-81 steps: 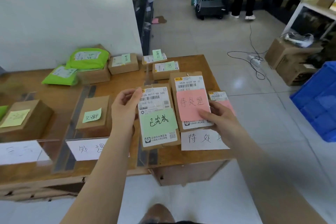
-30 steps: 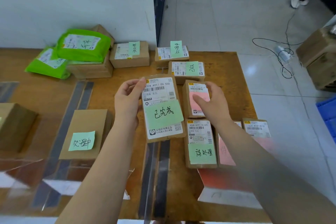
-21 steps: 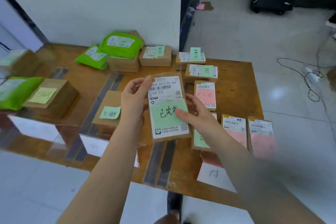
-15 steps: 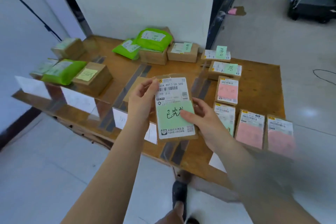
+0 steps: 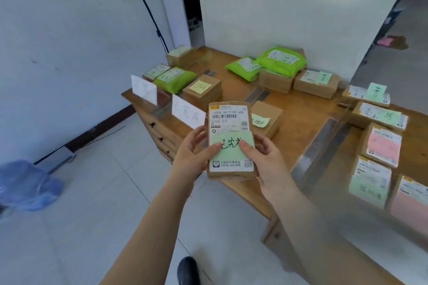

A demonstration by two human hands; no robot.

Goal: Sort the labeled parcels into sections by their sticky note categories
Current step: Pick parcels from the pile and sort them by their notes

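Note:
I hold a flat brown parcel (image 5: 229, 122) with a white shipping label and a green sticky note upright in front of me. My left hand (image 5: 193, 152) grips its left edge and my right hand (image 5: 266, 157) grips its right edge, both thumbs on the green note. Behind it on the wooden table (image 5: 298, 127) stands a white section sign (image 5: 188, 114) with handwriting. Beyond that sign lie a box with a yellow note (image 5: 203, 90) and a green bag (image 5: 174, 78). To the right lie a pink-noted parcel (image 5: 382, 146) and a green-noted parcel (image 5: 370, 183).
A second white sign (image 5: 143, 89) stands at the table's left end. Green bags on boxes (image 5: 281, 62) sit by the back wall. A box with a green note (image 5: 266, 118) lies just behind the held parcel. A blue water jug (image 5: 27, 184) stands on the floor at left.
My view has swung left along the table. My right hand left the pink-noted parcel on the table and took hold of the held parcel's right edge. The parcel moved left toward the signed section.

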